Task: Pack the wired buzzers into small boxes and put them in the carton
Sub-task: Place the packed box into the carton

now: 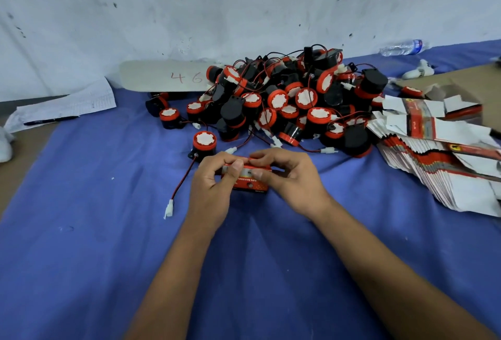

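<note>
Left hand (214, 177) and right hand (290, 174) both pinch small red box (249, 181) over worktop (81, 217), buzzer pile (284, 101) just behind.

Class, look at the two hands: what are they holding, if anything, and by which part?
Both hold one small red box: the left hand grips its left end, the right hand its right end and top edge.

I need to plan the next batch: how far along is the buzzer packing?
Early, it seems. No packed box lies in view. Left hand and right hand hold one small red box. Left: a big buzzer pile and a stack of flat boxes.
</note>
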`<state>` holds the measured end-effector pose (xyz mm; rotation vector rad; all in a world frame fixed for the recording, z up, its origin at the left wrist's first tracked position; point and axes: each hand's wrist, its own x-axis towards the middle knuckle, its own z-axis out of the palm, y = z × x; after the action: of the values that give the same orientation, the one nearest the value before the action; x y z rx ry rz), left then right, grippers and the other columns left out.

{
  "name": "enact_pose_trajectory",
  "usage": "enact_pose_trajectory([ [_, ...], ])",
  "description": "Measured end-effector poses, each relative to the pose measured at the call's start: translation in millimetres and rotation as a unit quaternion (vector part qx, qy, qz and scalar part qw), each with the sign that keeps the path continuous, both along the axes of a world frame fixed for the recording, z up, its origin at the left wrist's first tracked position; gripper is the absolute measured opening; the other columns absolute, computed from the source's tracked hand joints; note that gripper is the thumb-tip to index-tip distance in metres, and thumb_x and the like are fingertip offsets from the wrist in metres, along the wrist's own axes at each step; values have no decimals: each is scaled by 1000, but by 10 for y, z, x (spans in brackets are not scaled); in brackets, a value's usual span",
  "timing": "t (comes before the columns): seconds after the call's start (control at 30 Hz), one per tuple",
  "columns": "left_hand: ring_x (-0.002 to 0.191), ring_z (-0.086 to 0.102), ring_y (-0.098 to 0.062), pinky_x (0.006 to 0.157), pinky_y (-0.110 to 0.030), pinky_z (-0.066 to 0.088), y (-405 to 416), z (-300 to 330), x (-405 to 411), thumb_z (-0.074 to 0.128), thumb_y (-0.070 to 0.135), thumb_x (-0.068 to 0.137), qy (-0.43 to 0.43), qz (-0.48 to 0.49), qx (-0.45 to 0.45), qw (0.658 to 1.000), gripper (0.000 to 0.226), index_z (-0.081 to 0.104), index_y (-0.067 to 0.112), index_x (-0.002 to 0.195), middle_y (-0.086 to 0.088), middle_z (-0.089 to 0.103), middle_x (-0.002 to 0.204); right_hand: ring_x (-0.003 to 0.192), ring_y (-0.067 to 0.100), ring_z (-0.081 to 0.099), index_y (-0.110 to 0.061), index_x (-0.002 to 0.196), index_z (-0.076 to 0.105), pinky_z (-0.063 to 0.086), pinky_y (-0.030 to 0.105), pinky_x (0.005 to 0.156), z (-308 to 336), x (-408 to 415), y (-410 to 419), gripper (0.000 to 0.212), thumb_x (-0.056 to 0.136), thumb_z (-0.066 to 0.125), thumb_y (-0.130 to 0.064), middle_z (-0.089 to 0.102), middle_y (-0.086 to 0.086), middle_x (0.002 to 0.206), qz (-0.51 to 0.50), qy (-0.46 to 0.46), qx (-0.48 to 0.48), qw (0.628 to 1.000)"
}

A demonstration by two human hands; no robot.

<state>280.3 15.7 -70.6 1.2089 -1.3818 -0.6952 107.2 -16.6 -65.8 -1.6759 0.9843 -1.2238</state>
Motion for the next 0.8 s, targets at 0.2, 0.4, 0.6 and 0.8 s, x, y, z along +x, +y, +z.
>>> enact_pose_trajectory([
  [0.2, 110, 64, -24, 98, -44, 52, 51, 365, -645, 60, 25, 104, -38, -54, -80, 995, 19, 74, 14, 109, -6, 71, 110, 101, 18, 66, -13, 106, 66, 54, 42, 90, 675, -642, 367, 17, 92, 76, -17, 69, 2, 106, -47, 150, -62, 986],
  [0.4, 120, 63, -11, 102, -24, 45, 263, 1086, -2166, 58, 24, 102, -43, -260, -239, 935, 19, 69, 32, 115, 11, 70, 120, 94, 13, 62, -18, 119, 61, 50, 34, 85, 1602, -1982, 1330, 48, 83, 82, -41, 67, -4, 106, -263, 317, -87, 907],
  [0.6, 132, 54, -7, 112, -21, 40, 930, 1472, -3944, 57, 24, 103, -22, -462, -257, 849, 35, 67, 18, 136, -3, 63, 140, 99, 21, 62, -22, 124, 65, 47, 35, 82, 2148, -3333, 2579, 56, 81, 72, -57, 66, 3, 109, -459, 493, -26, 738],
  [0.8, 147, 38, -30, 114, -36, 36, 1492, 1359, -5188, 44, 46, 108, -309, -552, -227, 740, 55, 33, 35, 160, -4, 38, 163, 111, 32, 57, -9, 126, 60, 45, 39, 93, 2038, -4361, 3018, 37, 90, 62, -18, 60, 13, 119, -496, 584, 224, 603],
])
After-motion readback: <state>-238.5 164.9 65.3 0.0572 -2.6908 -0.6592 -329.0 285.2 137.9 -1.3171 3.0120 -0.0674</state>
